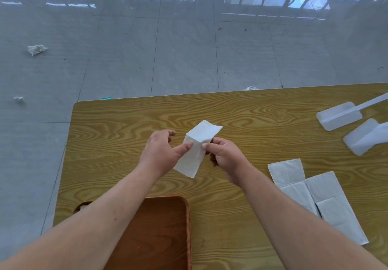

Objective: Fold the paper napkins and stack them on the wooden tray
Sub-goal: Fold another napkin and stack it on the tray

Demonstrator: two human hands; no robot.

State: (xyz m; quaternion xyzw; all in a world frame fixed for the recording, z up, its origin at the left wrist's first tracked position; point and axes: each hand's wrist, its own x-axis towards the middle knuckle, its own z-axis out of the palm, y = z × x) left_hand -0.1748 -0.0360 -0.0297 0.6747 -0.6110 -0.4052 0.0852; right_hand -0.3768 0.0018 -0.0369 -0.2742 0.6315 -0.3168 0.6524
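Observation:
A white paper napkin (196,150), partly folded into a long strip, is held above the middle of the wooden table (262,120). My left hand (162,151) pinches its left edge with the thumb, the other fingers spread. My right hand (223,154) grips its right edge between thumb and fingers. The wooden tray (168,227), reddish brown, lies at the near edge below my left forearm, which hides its left part. Two unfolded napkins lie flat at the right: one (288,175) farther, one (333,204) nearer.
Two white plastic stand feet (340,115), (365,138) rest on the table's far right. The table's left edge runs beside a grey tiled floor with crumpled paper scraps (36,49). A railing stands at the far end.

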